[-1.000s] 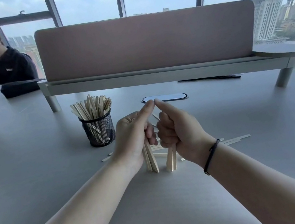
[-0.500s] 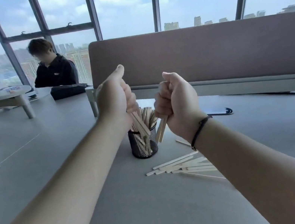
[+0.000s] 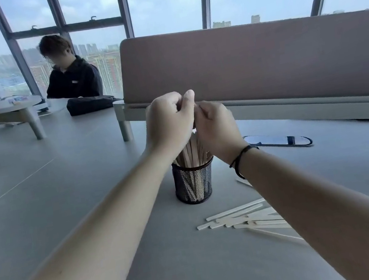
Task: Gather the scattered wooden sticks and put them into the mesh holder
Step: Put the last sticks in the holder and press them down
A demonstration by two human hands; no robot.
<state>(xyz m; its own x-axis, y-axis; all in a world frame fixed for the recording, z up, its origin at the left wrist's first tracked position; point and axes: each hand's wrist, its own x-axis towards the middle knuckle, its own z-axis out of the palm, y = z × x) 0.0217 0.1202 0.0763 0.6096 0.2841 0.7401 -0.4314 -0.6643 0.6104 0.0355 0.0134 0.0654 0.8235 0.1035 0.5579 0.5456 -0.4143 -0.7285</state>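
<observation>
Hands: the left hand (image 3: pixel 168 121) and right hand (image 3: pixel 216 126) meet knuckle to knuckle directly above the mesh holder (image 3: pixel 193 181), both curled into fists, thumbs up near twelve o'clock.
Head view, grip: both fists are closed around the tops of upright wooden sticks (image 3: pixel 191 151), whose lower ends already stand inside the holder; the palms hide how many each hand has.
Reason for the hold: gripping high keeps the bundle vertical and lined up with the round rim, so the sticks should slide down together rather than splay over the edge.
Holder: it stands upright on the grey table (image 3: pixel 87 181), just below the wrists, its black mesh showing pale wood packed inside.
Loose sticks: a scattered pile (image 3: pixel 243 215) lies flat on the table at about four o'clock from the holder, near it but apart, partly hidden under the right forearm.
Progress: judged from this, the task is well under way but unfinished, since that pile awaits collection.
Risk: the holder looks full, so a stick could catch on the rim or on those already inside.
Wrist: a dark cord bracelet (image 3: pixel 239 162) circles the right wrist.
Surroundings: a dark oval object (image 3: pixel 277 142) lies at two o'clock from the holder; a desk divider (image 3: pixel 263 64) runs behind it; another person in dark clothing (image 3: pixel 71 78) sits at ten o'clock, well apart.
</observation>
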